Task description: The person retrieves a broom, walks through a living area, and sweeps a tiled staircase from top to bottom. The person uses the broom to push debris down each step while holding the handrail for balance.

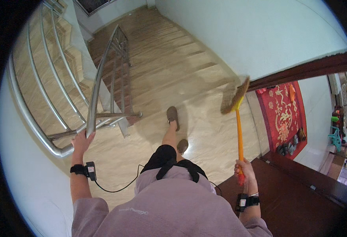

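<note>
My right hand is closed around the orange handle of a broom near its red end. The broom's yellow-collared head with brown bristles points away from me, beside the door frame; whether it touches the floor I cannot tell. At the left, my left hand rests on the end of a stainless steel stair handrail, its fingers over the metal tube. Both wrists bear strapped black devices.
Stairs descend ahead beside a white wall. More stairs lie behind curved metal railings at left. At right, a dark wooden door stands by a doorway with a red patterned mat and shoes.
</note>
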`<state>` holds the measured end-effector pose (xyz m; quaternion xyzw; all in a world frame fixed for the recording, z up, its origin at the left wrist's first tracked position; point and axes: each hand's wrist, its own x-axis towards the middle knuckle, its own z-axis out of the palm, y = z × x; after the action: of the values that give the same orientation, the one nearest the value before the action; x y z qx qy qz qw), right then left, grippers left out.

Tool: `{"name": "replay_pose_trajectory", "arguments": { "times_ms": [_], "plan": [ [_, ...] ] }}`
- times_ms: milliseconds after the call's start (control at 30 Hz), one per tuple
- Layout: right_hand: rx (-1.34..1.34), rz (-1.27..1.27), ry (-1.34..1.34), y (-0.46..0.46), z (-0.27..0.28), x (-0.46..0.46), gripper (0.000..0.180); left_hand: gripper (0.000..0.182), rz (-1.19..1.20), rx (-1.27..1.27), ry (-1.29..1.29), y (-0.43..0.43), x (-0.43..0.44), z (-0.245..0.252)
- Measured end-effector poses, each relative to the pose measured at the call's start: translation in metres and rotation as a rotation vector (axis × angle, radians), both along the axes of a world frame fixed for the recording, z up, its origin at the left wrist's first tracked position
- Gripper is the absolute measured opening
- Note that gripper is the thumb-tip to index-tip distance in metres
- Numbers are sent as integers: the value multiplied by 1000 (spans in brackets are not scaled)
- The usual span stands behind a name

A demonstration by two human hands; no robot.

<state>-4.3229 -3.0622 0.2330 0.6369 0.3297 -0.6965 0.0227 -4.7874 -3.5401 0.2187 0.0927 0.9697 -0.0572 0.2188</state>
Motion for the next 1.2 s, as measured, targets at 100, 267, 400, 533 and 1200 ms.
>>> {"name": "replay_pose_trajectory", "arguments": {
  "times_ms": [100,267,400,533,1200],
  "plan": [
    [-113,-133,16,16,-26,-46,15,57,29,-60,35,7,-6,-12],
    [-278,20,161,60,-39,-138,17,54,76,-101,-65,13,-11,-10],
    [-57,318,87,104,-25,-182,27,57,191,-72,-163,25,-19,-9],
    [365,743,-93,155,-62,-226,49,65,238,-177,-233,36,-35,-21],
    [20,752,-130,328,-162,-286,36,65,551,-482,-212,32,-25,-51]
  ]
}}
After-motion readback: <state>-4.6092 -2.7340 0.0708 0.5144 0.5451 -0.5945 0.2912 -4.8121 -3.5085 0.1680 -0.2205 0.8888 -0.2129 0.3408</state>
